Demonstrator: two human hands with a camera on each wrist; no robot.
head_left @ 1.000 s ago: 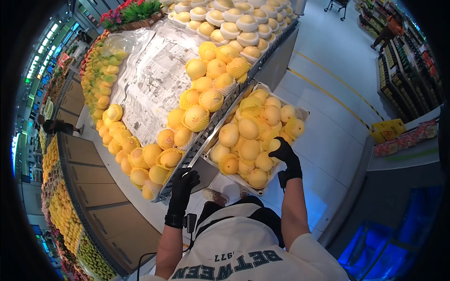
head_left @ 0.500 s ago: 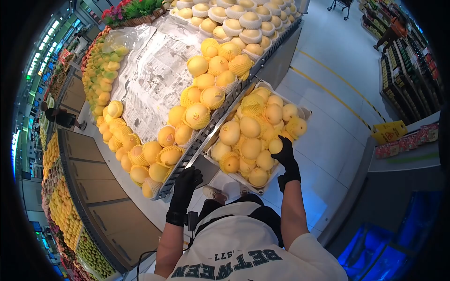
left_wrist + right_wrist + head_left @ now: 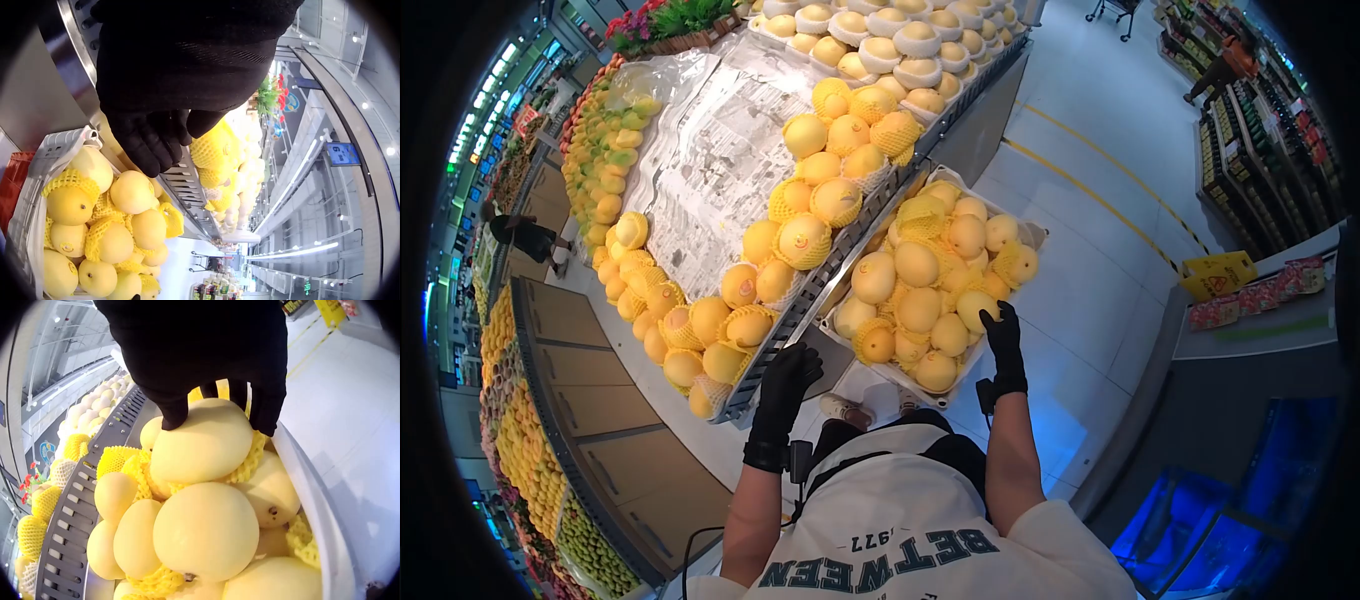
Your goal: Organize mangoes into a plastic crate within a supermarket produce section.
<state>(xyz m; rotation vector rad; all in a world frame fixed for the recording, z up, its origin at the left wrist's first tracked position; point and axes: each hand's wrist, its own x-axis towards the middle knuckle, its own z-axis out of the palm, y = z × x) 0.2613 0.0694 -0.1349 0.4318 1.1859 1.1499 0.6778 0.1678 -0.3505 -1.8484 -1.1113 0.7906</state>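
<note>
My right hand (image 3: 1005, 345), in a black glove, grips a smooth yellow melon (image 3: 203, 442) at the near right side of a white crate (image 3: 322, 506). In the right wrist view the thumb lies against one side of the melon and the fingers against the other. More melons (image 3: 918, 310) fill the crate, some in yellow foam nets. My left hand (image 3: 788, 378), also black-gloved, hangs loosely curled beside the slatted edge of the display stand (image 3: 192, 187) and holds nothing.
Netted melons (image 3: 805, 240) line the display's edge around a newspaper-covered surface (image 3: 710, 150). White-wrapped fruit (image 3: 915, 40) is stacked behind. The crate stands low before my feet, against the stand. A yellow floor sign (image 3: 1215, 277) is at the right; a person (image 3: 525, 240) walks far left.
My right hand has drawn slightly to the right, so more of the melon under it shows. My left hand stays by the stand's edge. The head view has shifted a little.
</note>
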